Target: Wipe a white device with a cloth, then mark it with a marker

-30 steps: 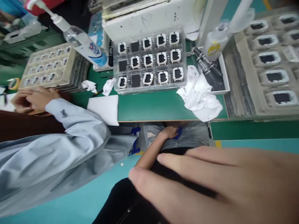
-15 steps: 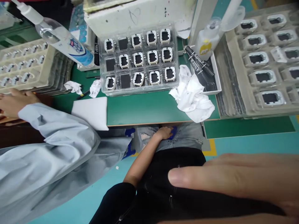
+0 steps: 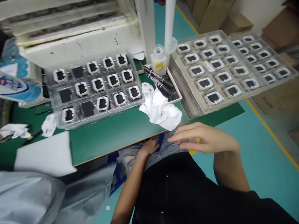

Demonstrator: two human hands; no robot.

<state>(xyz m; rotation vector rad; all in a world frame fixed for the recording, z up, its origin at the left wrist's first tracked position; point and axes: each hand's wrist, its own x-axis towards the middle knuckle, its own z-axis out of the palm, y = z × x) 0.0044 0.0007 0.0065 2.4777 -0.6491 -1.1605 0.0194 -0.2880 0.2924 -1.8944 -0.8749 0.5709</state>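
Your right hand point(image 3: 205, 140) hovers flat, fingers loosely spread, empty, pointing toward 9 o'clock, just below the crumpled white cloth point(image 3: 161, 110) at the green table's point(image 3: 116, 137) edge. Your left hand point(image 3: 148, 146) rests on your denim lap, partly hidden under the table; can't tell its grip. Clear ribbed plastic tray point(image 3: 95, 88) w/ square white-framed parts sits at 11 o'clock.

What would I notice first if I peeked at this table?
Probably the clear tray in the middle of the green table, full of little white-framed black squares. Right of it lies a crumpled white cloth, and farther right a stack of beige trays holding more of them. Down front, the right hand hovers open near the table's edge, while the left hand rests on the lap.
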